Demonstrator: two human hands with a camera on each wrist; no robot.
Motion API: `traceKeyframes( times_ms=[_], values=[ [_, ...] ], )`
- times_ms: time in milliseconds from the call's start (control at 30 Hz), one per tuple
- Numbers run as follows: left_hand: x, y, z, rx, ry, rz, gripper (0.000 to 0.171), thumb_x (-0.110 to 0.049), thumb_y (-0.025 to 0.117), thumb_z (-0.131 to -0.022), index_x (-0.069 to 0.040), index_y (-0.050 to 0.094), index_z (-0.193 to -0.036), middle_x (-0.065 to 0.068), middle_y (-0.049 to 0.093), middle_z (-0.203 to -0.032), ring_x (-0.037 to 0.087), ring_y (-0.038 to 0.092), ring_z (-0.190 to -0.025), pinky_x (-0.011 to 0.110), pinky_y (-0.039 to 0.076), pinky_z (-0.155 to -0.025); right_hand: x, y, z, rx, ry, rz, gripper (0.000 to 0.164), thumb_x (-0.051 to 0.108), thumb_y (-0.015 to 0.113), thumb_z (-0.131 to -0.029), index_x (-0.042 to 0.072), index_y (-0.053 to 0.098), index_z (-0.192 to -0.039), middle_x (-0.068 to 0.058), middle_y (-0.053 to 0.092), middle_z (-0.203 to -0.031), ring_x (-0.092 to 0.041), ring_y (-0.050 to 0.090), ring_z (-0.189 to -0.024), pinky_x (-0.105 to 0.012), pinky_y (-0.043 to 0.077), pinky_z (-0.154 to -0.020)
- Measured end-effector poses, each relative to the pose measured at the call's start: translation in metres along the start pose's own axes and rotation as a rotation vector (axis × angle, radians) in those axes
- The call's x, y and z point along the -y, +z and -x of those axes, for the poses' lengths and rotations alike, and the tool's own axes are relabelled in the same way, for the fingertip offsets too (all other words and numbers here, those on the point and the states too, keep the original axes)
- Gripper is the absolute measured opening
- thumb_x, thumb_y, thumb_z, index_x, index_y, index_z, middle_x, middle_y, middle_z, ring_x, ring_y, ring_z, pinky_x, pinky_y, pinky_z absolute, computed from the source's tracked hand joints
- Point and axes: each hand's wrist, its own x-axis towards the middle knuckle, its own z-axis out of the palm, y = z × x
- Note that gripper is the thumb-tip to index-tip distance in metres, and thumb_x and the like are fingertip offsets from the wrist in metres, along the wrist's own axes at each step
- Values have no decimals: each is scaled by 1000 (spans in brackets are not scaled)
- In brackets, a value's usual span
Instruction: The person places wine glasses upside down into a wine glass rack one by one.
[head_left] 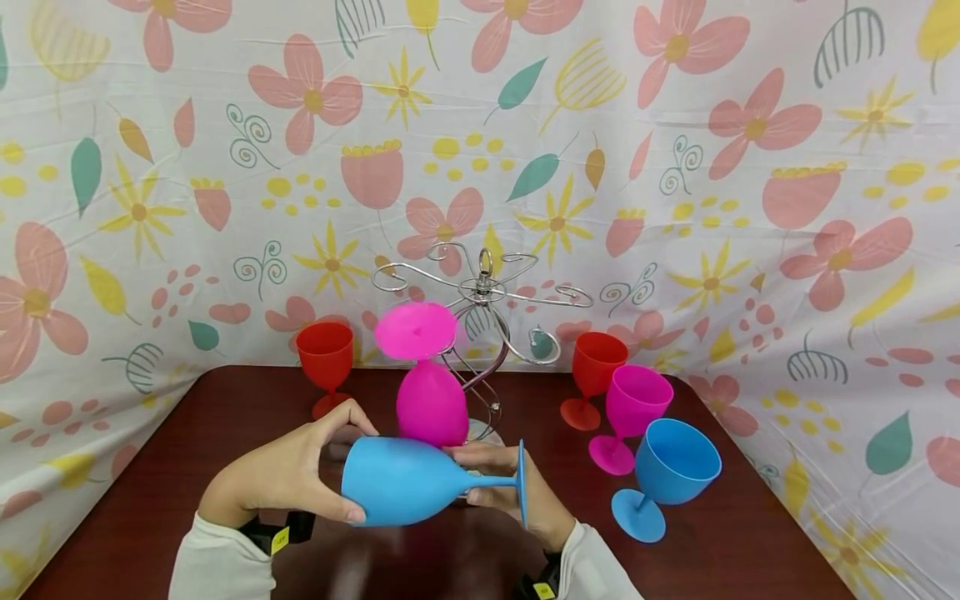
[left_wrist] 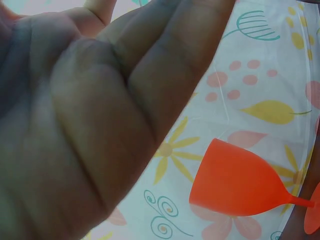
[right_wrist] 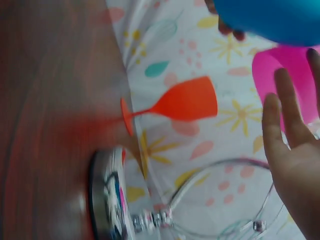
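The matte blue plastic-looking goblet (head_left: 405, 482) is held clear of the dark reddish-brown bench (head_left: 150, 467), lying roughly on its side, bowl toward the left hand (head_left: 288, 471) and round foot toward the right hand (head_left: 517, 492). Of the two hands, the left grips the bowl near its rim, thumb and fingers on opposite sides; the right is at the stem, beside the foot, with digits visible above and below it, though whether they close on the stem cannot be told. Directly behind the held goblet is a magenta goblet (head_left: 431, 406), inverted, foot uppermost, beside the silver scrolled-wire metal stand (head_left: 483, 290); its means of support cannot be determined. To the left of the stand, a red goblet (head_left: 326, 356) stands upright on the bench. Right of the stand, three further goblets stand upright close together: a second red goblet (head_left: 598, 364), a second magenta goblet (head_left: 637, 402) and, nearest the wearer, a second blue goblet (head_left: 675, 467). A white cloth backdrop (head_left: 480, 142) printed with flowers and leaves hangs behind the bench.
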Motion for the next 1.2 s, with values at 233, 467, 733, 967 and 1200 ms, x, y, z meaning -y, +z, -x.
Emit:
traceKeyframes(
  times_ms=[233,467,733,967,1200],
  values=[
    [-1,2,-2,-20,-25,-15,64,-22,88,-76,-16,40,-120,9,59,-121,31,60,-112,36,55,-88,7,5,-4,-68,-130,88,38,0,62,-98,19,70,-130,-9,64,-132,-25,53,-127,-42,47,-102],
    [1,4,-3,-18,-49,18,65,-20,87,-77,-14,39,-121,12,57,-123,35,58,-114,36,55,-86,7,2,-3,-59,-125,80,41,-3,60,-98,19,69,-131,-8,64,-133,-25,55,-128,-41,50,-99],
    [0,6,-6,-11,-50,24,66,-19,87,-77,-14,39,-122,12,57,-124,36,57,-114,36,56,-85,14,4,-5,-88,-139,57,34,0,61,-98,14,71,-128,-14,65,-129,-27,57,-125,-41,50,-99],
    [4,8,-11,42,-43,54,63,-17,86,-79,-11,41,-123,12,58,-123,31,60,-112,35,54,-90,24,6,-8,-154,-141,31,26,8,65,-98,7,72,-123,-16,68,-122,-29,59,-121,-44,48,-100],
    [18,4,-13,82,-25,89,53,-15,79,-86,-6,47,-128,12,63,-122,30,62,-113,37,53,-93,38,-5,-4,-195,-85,25,26,4,56,-102,9,65,-126,-7,69,-119,-26,62,-118,-43,47,-103]
  ],
)
